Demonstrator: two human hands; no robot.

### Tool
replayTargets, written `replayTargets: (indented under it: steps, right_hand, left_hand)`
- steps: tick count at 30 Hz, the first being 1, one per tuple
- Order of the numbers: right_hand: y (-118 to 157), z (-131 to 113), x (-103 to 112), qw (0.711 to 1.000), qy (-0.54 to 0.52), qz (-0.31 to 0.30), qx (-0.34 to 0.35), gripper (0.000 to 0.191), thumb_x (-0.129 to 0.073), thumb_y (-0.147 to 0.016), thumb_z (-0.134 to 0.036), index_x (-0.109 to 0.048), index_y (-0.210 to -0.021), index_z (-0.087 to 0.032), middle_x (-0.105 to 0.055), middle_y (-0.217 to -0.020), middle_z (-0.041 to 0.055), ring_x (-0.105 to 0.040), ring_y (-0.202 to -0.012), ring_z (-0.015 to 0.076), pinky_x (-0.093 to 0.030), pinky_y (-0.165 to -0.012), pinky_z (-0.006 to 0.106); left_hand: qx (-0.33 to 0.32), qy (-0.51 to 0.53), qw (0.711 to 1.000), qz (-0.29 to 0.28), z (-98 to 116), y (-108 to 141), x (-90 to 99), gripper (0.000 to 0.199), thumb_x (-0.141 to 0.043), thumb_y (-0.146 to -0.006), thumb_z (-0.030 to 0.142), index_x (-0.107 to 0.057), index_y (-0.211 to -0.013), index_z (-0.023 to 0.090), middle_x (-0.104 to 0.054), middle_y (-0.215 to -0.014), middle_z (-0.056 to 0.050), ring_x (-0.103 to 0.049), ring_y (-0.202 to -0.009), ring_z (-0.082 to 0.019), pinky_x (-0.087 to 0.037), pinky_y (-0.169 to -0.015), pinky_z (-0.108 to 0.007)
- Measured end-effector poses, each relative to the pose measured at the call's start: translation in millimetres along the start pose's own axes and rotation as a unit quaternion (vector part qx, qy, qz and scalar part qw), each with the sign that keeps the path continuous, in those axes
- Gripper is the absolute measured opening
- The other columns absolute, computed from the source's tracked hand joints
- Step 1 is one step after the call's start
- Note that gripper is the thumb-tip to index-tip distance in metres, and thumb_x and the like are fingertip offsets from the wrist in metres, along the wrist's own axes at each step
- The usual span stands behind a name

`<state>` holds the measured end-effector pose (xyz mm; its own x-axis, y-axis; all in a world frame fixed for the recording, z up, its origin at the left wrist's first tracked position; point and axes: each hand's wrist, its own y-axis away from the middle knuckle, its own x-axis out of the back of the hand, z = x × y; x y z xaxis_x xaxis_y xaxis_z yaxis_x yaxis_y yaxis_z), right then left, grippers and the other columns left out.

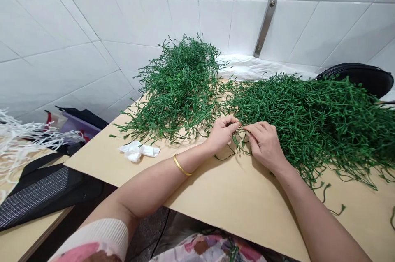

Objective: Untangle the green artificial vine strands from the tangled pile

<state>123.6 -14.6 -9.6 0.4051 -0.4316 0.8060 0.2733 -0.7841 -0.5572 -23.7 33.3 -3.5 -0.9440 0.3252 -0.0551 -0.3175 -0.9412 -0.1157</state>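
Near the middle of the board, my left hand [222, 133] pinches thin green cord [237, 142] between thumb and forefinger. Close beside it, my right hand [263, 142] grips the same green strands with thumb and fingertips. Loose ends dangle below the fingertips, and one loops onto the board under my left hand. Whether the cord is knotted between the fingers is too small to tell. A large heap of green knotted cords [311, 118] lies just behind and right of my right hand. Another pile of green cords [182, 77] rises behind my left hand.
The cords lie on a pale wooden tabletop [197, 188]. Crumpled white tissue [138, 151] sits at left. A black case [358, 76] stands at back right, by the tiled wall [216, 19] with its metal bracket [265, 27]. White cords [37, 136] and a black bag [43, 196] are far left.
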Motion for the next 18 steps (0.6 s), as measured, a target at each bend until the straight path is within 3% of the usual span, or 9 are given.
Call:
replayTargets:
  steps: [4, 13, 18]
  right_hand:
    - [0.0, 1.0, -1.2, 0.999, -0.031, -0.005, -0.023, 0.023, -0.040, -0.087, -0.027, -0.061, -0.093, -0.021, -0.064, -0.093, 0.0049, -0.048, -0.089, 0.0195, -0.032, -0.077, 0.036]
    - [-0.9, 0.7, -4.5, 0.987, -0.132, 0.016, -0.087, 0.031, -0.036, -0.088, -0.033, -0.063, -0.099, -0.023, -0.058, -0.101, 0.0060, -0.048, -0.094, 0.0194, -0.037, -0.080, 0.036]
    - [-0.9, -1.4, -7.5, 0.989, -0.116, 0.021, -0.089, 0.034, -0.034, -0.089, -0.036, -0.062, -0.106, -0.024, -0.056, -0.107, 0.0069, -0.047, -0.099, 0.0204, -0.037, -0.083, 0.038]
  left_hand:
    - [0.004, 0.062, 0.998, -0.001, 1.6, 0.2, -0.2, 0.015, -0.061, -0.064, 0.027, -0.056, -0.064, 0.013, -0.049, -0.058, 0.003, -0.041, -0.055, -0.007, -0.034, -0.058, -0.022]
    - [-0.048, 0.042, 0.997, -0.044, 0.9, 3.2, -1.6, 0.014, -0.059, -0.069, 0.026, -0.054, -0.073, 0.014, -0.046, -0.065, 0.003, -0.039, -0.060, -0.007, -0.034, -0.059, -0.022]
    - [-0.040, 0.051, 0.997, -0.037, -1.2, 4.9, -3.6, 0.014, -0.055, -0.073, 0.027, -0.047, -0.076, 0.016, -0.043, -0.064, 0.004, -0.038, -0.057, -0.006, -0.034, -0.057, -0.021]
